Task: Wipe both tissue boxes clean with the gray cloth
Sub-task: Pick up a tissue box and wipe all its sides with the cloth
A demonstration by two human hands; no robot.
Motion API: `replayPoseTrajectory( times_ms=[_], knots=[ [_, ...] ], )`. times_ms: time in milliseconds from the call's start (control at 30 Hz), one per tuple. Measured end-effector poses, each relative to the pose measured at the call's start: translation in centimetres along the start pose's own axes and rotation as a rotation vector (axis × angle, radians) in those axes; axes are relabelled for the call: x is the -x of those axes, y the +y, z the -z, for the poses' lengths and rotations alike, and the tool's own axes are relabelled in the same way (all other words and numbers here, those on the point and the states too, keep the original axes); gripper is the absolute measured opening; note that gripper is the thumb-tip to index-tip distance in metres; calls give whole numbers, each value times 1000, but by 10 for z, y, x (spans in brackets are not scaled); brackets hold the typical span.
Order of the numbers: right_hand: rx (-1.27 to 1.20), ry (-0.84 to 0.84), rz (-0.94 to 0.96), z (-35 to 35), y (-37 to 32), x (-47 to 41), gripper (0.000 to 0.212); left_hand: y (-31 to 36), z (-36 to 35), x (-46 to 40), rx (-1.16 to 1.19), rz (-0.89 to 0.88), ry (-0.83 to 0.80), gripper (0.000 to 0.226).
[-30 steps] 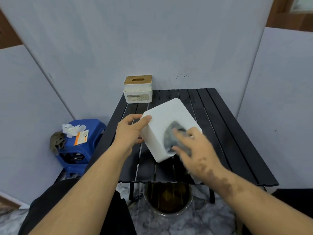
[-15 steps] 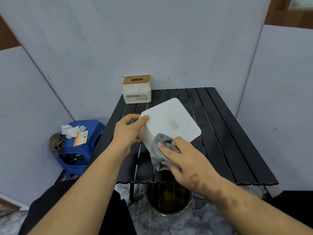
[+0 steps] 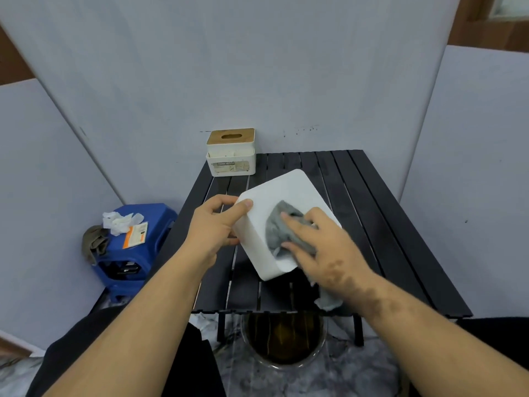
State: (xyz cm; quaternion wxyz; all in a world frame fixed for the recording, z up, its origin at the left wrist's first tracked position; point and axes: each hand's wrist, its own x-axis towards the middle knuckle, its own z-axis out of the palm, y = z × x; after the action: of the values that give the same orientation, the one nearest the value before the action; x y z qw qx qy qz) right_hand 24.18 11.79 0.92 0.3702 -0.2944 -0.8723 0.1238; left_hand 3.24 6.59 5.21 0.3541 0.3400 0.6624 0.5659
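The plain white tissue box (image 3: 282, 202) sat tilted between both hands, the crumpled gray cloth (image 3: 279, 229) pressed against its upturned face. The wooden-lidded tissue box (image 3: 231, 152) stood upright well beyond them.

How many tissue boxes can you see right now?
2. A white box tilted mid-table, gripped by the left hand and wiped by the right hand; a wood-lidded box at the far left corner.
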Motion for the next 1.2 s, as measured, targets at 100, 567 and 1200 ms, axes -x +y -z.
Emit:
replayPoseTrajectory(
  times_ms=[100, 567, 1200],
  knots=[
    [-47, 153, -302, 11, 28, -13, 45, 2, -2, 6, 0, -18, -4, 18],
    [35, 221, -374, 9, 11, -43, 49, 3, -5, 14, 6, -87, -45, 25],
    [23, 156, -126, 12, 13, -50, 50, 2, 2, 21, -16, -96, -52, 25]
  ],
)
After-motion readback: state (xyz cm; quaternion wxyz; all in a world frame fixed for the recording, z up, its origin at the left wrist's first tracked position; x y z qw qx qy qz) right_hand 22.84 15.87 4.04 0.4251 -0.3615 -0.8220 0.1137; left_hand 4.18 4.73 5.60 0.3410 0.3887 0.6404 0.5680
